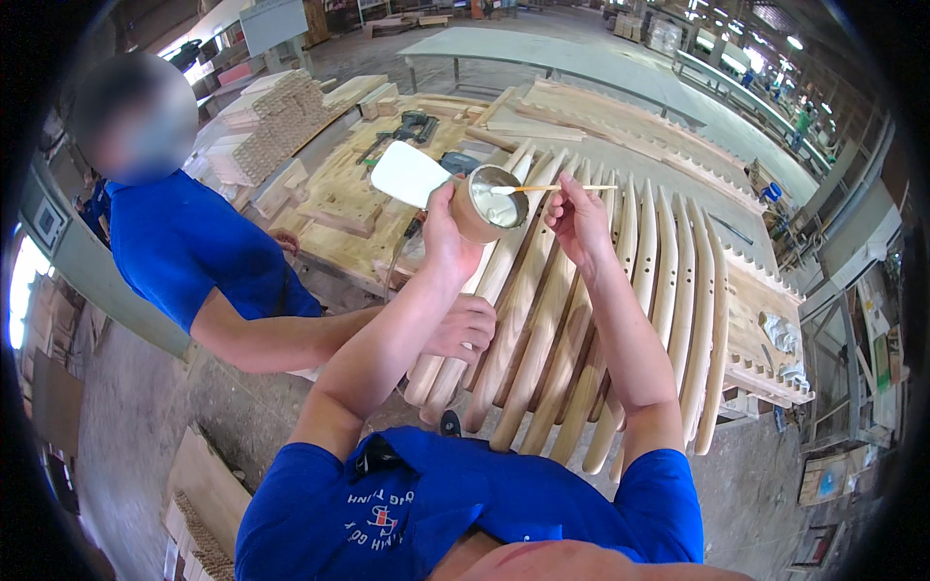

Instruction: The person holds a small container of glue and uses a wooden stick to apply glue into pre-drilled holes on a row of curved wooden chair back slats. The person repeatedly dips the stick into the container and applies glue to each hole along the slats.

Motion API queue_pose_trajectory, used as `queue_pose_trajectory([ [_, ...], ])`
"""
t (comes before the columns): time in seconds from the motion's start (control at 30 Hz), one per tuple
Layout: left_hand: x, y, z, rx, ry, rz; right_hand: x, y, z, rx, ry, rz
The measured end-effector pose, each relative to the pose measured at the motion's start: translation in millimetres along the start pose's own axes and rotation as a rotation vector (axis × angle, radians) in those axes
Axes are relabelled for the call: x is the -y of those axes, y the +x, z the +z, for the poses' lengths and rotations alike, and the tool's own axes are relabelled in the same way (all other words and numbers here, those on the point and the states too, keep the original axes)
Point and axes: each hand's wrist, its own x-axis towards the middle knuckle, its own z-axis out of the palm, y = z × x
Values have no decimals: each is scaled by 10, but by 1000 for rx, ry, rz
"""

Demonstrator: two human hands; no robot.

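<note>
My left hand [453,237] is wrapped round a brownish cup [467,215], tilted so that its mouth and the white, glue-like paste [496,205] inside show. My right hand [579,221] pinches a thin wooden stick [542,188] between thumb and fingers. The stick's white-coated end is at the cup's mouth. Beneath both forearms lies a row of long, curved wooden slats [552,334], several with dark drilled holes. A co-worker's hand [465,327] rests on the slats at the left end of the row.
A co-worker in a blue shirt [208,242] stands close on my left. Behind the cup are a white rounded panel [407,174] and a power tool [415,126] on the workbench [334,184]. Stacked wood [271,126] stands far left; crumpled white gloves or cloths [780,334] lie right.
</note>
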Motion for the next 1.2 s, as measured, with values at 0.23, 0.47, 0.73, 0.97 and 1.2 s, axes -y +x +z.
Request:
queue_pose_trajectory([
  [0.23,45,132,-49,-31,-36,-29,76,-29,36,-33,-8,-35],
  [0.47,194,249,38,-77,1,-44,129,16,-149,-49,-1,-10],
  [0.73,98,220,29,-174,70,-28,425,162,-284,-98,-244,-213],
  [0.97,-286,-830,141,43,50,-185,407,236,-395,-62,-1173,-354],
  [1.2,-133,-1508,-435,320,-172,-391,297,232,-147,18,-1489,-465],
])
